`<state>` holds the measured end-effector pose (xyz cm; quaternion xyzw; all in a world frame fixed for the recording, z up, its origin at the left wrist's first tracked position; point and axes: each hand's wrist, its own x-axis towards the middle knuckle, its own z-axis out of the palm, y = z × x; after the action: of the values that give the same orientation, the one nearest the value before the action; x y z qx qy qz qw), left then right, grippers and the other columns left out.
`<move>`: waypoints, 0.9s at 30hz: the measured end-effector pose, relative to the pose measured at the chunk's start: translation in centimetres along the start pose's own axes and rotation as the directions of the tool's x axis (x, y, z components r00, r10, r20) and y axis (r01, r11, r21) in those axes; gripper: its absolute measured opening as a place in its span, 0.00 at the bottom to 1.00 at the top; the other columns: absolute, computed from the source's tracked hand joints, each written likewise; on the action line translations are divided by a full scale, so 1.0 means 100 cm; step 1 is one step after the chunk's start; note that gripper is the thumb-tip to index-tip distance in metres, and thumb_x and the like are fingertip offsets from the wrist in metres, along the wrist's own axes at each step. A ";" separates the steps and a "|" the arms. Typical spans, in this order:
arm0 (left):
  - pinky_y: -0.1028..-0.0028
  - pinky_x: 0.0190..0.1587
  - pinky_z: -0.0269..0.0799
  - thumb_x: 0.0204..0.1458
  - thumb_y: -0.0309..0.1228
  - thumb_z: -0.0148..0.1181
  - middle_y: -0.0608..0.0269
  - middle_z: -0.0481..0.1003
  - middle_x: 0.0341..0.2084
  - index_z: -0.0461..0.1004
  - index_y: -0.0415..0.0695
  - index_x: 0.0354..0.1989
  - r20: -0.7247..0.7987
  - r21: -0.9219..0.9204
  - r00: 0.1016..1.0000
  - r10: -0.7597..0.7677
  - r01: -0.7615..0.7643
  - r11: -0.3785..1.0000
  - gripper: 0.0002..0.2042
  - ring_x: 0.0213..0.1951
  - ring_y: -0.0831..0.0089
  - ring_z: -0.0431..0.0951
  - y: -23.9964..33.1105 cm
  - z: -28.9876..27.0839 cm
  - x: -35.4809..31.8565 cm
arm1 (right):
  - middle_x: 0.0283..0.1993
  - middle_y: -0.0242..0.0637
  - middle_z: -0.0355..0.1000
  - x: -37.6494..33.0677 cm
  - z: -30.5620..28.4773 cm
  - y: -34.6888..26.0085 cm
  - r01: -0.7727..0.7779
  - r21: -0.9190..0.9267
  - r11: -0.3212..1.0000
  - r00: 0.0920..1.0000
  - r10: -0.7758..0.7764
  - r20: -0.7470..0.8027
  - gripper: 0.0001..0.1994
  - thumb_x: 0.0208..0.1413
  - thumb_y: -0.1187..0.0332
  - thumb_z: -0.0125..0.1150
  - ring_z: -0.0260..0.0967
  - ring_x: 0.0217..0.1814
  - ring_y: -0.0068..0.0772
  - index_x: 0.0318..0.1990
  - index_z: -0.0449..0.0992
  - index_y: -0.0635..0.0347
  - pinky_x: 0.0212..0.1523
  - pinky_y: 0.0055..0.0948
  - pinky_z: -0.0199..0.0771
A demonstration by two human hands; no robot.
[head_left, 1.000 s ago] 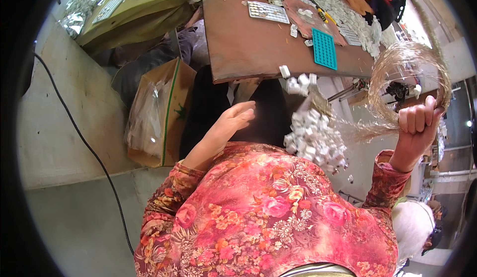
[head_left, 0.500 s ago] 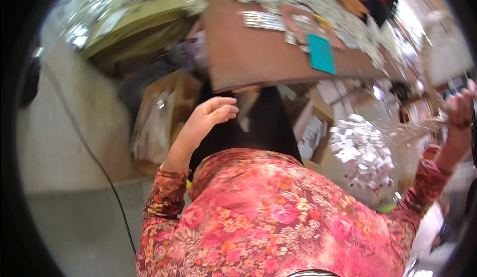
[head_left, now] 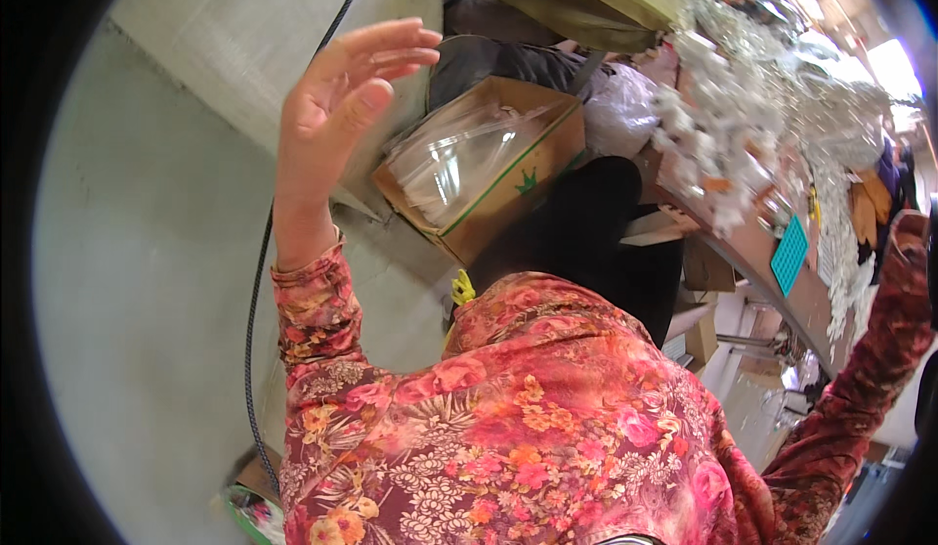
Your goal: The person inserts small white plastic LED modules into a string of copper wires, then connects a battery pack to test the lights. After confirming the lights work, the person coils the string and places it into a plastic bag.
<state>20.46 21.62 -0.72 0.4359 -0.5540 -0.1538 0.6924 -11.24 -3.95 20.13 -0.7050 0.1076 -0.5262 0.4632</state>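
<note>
My left hand (head_left: 337, 95) is raised at the left, above the floor. Its fingers are stretched out, the thumb stands apart, and nothing is in it. Far to the right my right arm reaches out, and only the wrist and part of my right hand (head_left: 911, 227) show at the rim, so its fingers are hidden. A bunch of white tag-like pieces (head_left: 713, 134) is on or over the near left end of the brown table (head_left: 772, 276). Clear, shiny strands or wrapping (head_left: 831, 105) lie beyond it. Whether my right hand touches any of them I cannot tell.
An open cardboard box (head_left: 518, 188) with clear plastic bags stands left of my black-clad legs (head_left: 576, 222). Behind it are dark and whitish bags (head_left: 620, 105). A teal grid tray (head_left: 789, 255) lies on the table. A black cable (head_left: 256, 320) runs along the floor.
The view has turned left. My left hand has risen away from my lap and opened wider. The white bunch, earlier hanging at the right below my right hand, is now at the table's left end.
</note>
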 end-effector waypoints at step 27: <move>0.65 0.60 0.61 0.44 0.41 0.68 0.45 0.67 0.57 0.61 0.38 0.61 -0.164 0.697 0.857 -0.489 0.451 0.557 0.37 0.60 0.55 0.66 -0.141 -0.019 -0.058 | 0.14 0.26 0.53 -0.106 0.319 0.321 -0.704 0.563 0.433 0.654 0.704 0.277 0.17 0.62 0.54 0.51 0.48 0.11 0.24 0.25 0.62 0.52 0.13 0.28 0.53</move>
<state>24.00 18.36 -15.27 0.7968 -0.4489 -0.1159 0.3874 21.90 2.47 -11.79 -0.3979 0.2095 -0.2883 0.8454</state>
